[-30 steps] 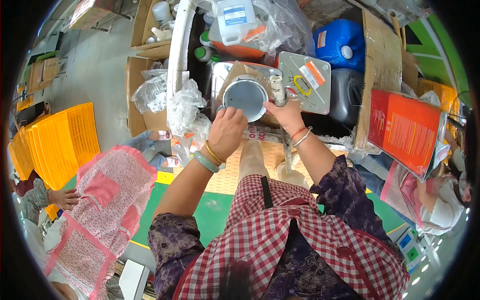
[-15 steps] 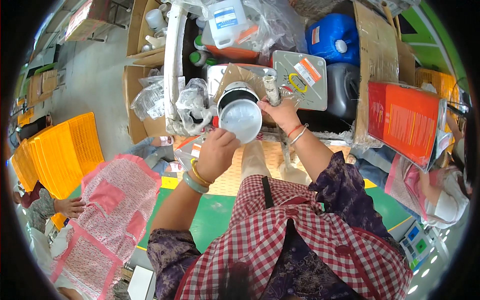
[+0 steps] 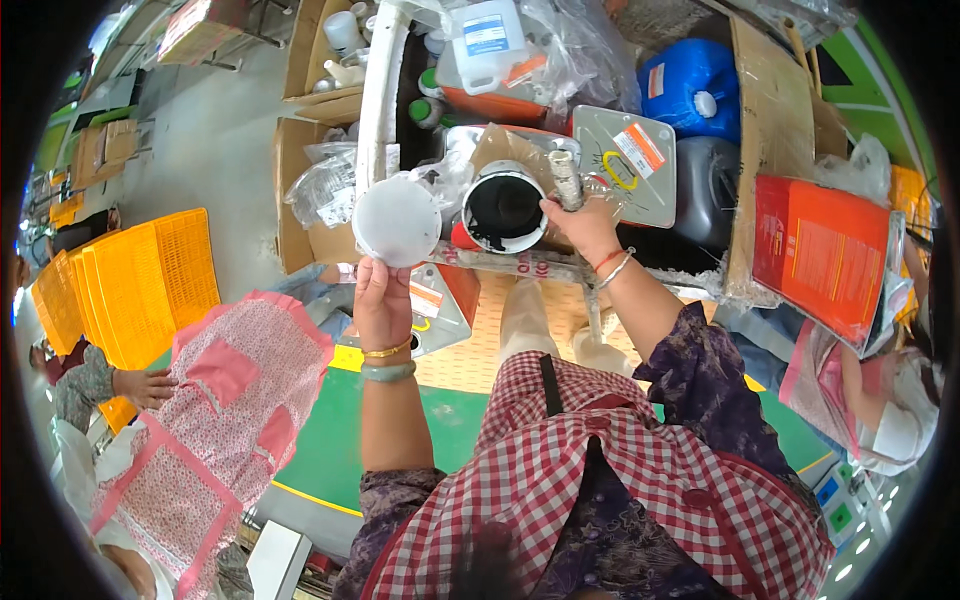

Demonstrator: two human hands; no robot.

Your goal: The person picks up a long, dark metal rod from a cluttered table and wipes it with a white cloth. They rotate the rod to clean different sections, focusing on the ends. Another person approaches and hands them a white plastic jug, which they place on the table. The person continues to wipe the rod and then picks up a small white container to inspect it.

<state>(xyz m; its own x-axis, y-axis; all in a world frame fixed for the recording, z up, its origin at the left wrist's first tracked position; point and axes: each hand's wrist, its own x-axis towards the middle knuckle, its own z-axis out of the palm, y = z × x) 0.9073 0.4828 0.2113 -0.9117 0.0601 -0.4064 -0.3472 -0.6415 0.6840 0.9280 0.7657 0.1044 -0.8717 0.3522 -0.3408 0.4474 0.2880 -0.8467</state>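
My left hand (image 3: 383, 305) pinches the lower edge of a round white lid (image 3: 396, 222) and holds it up to the left of a white tub (image 3: 476, 228). The uncovered tub shows black contents and a smeared inner wall. My right hand (image 3: 588, 228) is closed at the tub's right rim, thumb at the edge, other fingers mostly hidden. A pale, stained pole (image 3: 565, 178) rises just behind that hand; whether my fingers also touch it I cannot tell. A bit of red (image 3: 463, 237) shows by the tub's lower left side.
Behind the tub, a bin holds a grey metal can (image 3: 640, 160), a blue jerrycan (image 3: 690, 85), a dark jerrycan (image 3: 706, 195) and a white jug (image 3: 487, 45). A red can (image 3: 820, 260) stands right. Yellow crates (image 3: 150, 285) and a person's hand (image 3: 143, 388) are left.
My left hand has drawn the lid off to the left, away from the tub's mouth, exposing the black inside. The right hand stays at the tub's rim. The whole view has shifted slightly.
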